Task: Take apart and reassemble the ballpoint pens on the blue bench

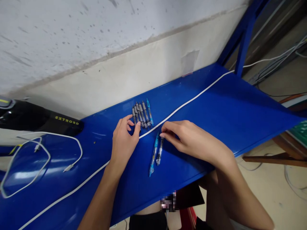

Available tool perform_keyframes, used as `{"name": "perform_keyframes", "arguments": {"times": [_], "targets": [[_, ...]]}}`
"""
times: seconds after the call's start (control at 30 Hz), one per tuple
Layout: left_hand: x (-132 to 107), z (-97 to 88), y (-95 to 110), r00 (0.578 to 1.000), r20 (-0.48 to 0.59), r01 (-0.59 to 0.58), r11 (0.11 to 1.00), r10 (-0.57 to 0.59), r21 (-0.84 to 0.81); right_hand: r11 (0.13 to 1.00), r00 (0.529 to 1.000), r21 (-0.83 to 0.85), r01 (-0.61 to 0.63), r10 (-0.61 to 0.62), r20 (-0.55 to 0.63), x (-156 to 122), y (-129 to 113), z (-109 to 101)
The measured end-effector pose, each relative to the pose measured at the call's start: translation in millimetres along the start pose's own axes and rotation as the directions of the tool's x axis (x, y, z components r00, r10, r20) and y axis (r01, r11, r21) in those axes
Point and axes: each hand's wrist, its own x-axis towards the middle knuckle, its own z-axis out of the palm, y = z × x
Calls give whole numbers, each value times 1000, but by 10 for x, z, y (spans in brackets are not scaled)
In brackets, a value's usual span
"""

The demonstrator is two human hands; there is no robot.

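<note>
Close by, some black cloth (147, 222) and a bit of something red (188, 217) show under the near edge of the blue table (208, 124). On the table, nearest to the person, lie two pens. The blue pen (153, 156) is on the left, and the dark pen (160, 153) is just beside it, on the right. They both slant the same way. The right hand (181, 134) has its thumb and finger pressed together, pinching the far end of the dark pen.

A long white cable (183, 105) runs across the table, past the far ends of these two pens. It goes behind the left wrist. Past the cable, gray pens (141, 116) lie side by side in a row, with another blue pen (150, 111) at the right end. The left hand (124, 135) is at the left end of the row. Its thumb and first finger are a little apart, with the end gray pen between them. I cannot tell if they squeeze it.

Over on the left, a thin white cord (80, 150) lies in loops near a black case (45, 116) with yellow letters. Behind it all is a spotted wall (134, 28).
</note>
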Motion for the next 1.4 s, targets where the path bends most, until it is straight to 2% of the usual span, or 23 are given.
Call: {"name": "perform_keyframes", "arguments": {"times": [0.27,0.57,0.77,0.87,0.93,0.97,1.03,1.1,1.13,1.2,1.3,1.4], "targets": [[-11,-42,20,999,28,29,998,-30,61,1000,998,5,-16,16,59,54,-49,13],[7,-116,0,999,-33,32,993,-28,115,998,999,58,4,-6,32,67,-8,18],[44,-254,-72,999,-43,35,983,-28,179,997,1000,78,2,-3,21,67,-40,-36],[51,-311,-35,981,-189,55,997,-42,61,998,1000,59,3,-3,9,64,-73,-65],[27,-306,68,958,-278,27,984,-76,-178,999,1000,51,5,-4,-31,62,-85,-72],[3,-289,137,955,-281,-3,943,-96,-333,999,998,52,10,-7,-58,62,-88,-72],[-68,-226,280,977,-185,-31,790,-105,-613,997,993,73,28,-20,-114,59,-96,-71],[-156,-138,383,997,-12,36,633,-72,-773,990,988,125,67,-49,-143,51,-105,-75],[-201,-91,409,998,51,69,586,-46,-807,984,988,155,85,-63,-144,43,-110,-81],[-281,-3,416,993,114,87,572,12,-816,977,988,185,101,-77,-137,20,-117,-99],[-360,89,385,985,168,120,576,30,-808,987,987,121,102,-86,-133,-23,-115,-132],[-377,125,405,971,239,206,462,15,-863,993,987,46,108,-102,-123,-54,-96,-156]]}}
